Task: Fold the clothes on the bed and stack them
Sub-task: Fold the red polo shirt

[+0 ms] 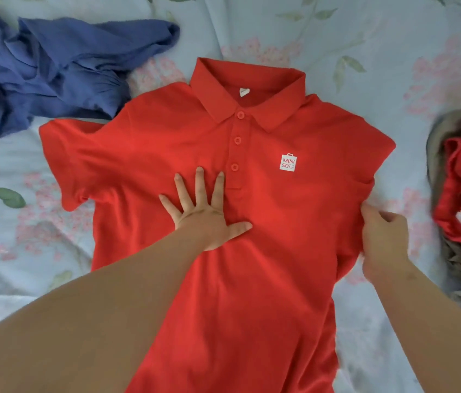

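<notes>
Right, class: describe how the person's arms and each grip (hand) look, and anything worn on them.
Each grip is a bare hand: the left grip and the right grip show no gloves or rings. The left forearm and right forearm are bare too, with no sleeve, watch or bracelet in view and no markings that show.

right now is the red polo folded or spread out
Spread out, front up: the red polo shows collar, placket and both sleeves unfolded. The left hand presses it flat; the right hand grips its edge.

We note left hand [206,214] flat, fingers spread, arm extended; right hand [383,239] pinches the red polo shirt [280,251] edge.
</notes>
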Motion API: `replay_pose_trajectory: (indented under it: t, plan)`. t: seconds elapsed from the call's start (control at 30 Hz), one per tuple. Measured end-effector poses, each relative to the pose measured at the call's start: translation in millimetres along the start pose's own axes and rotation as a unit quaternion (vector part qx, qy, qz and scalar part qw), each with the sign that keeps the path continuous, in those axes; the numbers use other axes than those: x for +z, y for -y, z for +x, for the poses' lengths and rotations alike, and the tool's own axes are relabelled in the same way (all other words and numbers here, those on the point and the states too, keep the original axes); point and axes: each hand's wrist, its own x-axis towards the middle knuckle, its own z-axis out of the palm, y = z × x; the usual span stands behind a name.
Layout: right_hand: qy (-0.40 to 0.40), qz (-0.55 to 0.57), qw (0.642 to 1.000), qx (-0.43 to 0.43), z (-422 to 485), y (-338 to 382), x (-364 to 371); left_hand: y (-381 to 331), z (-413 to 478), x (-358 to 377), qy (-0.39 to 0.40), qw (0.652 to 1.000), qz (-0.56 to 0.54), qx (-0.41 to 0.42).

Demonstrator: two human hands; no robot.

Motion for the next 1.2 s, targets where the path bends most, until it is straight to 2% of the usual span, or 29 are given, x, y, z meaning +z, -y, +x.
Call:
replay_pose_trajectory:
  t: [0.07,0.1,0.17,0.2,0.23,0.27,0.3,0.33,0.37,0.4,0.47,0.53,0.63,0.8,0.87,0.93,1.0,1.07,1.13,1.2]
  plan:
    - [0.063,0.074,0.995,0.004,1,10,6,0,1,0,0.009,1.0,-0.004,-0.002]
    - [0.086,0.079,0.993,-0.019,-4,17,10,0,0,0,0.012,1.0,-0.005,-0.001]
    - [0.1,0.013,0.983,-0.152,-21,29,23,2,-1,-1,0.017,1.0,-0.009,0.003]
    - [0.108,-0.058,0.962,-0.243,-30,33,28,3,-1,-1,0.019,1.0,-0.013,0.007]
    - [0.137,-0.14,0.923,-0.331,-38,33,36,4,-1,-1,0.021,1.0,-0.017,0.01]
    - [0.178,-0.225,0.866,-0.41,-45,32,43,5,-1,-2,0.023,0.999,-0.021,0.012]
    - [0.207,-0.293,0.812,-0.461,-49,27,48,5,-1,-2,0.026,0.999,-0.022,0.013]
    - [0.208,-0.323,0.779,-0.495,-52,23,52,5,-1,-2,0.029,0.999,-0.021,0.013]
    - [0.186,-0.307,0.78,-0.513,-53,20,52,5,-1,-3,0.032,0.999,-0.02,0.013]
    - [0.144,-0.249,0.815,-0.503,-52,18,51,4,-1,-3,0.035,0.999,-0.019,0.012]
    - [0.042,-0.129,0.897,-0.42,-50,18,47,4,0,-3,0.041,0.999,-0.012,0.01]
    - [0.054,-0.11,0.942,-0.314,-45,17,48,3,1,-3,0.046,0.999,-0.006,0.006]
    - [0.129,-0.179,0.936,-0.275,-50,20,56,2,2,-3,0.049,0.999,-0.004,0.004]
    - [0.134,-0.299,0.892,-0.312,-48,29,68,2,2,-1,0.042,0.999,0.002,0.005]
    - [0.134,-0.253,0.901,-0.326,-45,32,64,2,1,-1,0.041,0.999,-0.003,0.005]
    - [0.072,-0.173,0.933,-0.308,-35,34,48,3,1,-1,0.036,0.999,-0.004,0.006]
    - [-0.041,-0.094,0.967,-0.232,-17,28,17,3,1,-1,0.03,1.0,-0.002,0.008]
    - [-0.112,-0.031,0.986,-0.115,2,9,-9,3,1,0,0.021,1.0,-0.002,0.009]
    - [-0.103,0.034,0.994,-0.03,12,-8,-21,3,1,1,0.011,1.0,-0.002,0.012]
    - [-0.078,0.09,0.993,0.0,14,-16,-23,3,2,2,0.003,1.0,-0.003,0.013]
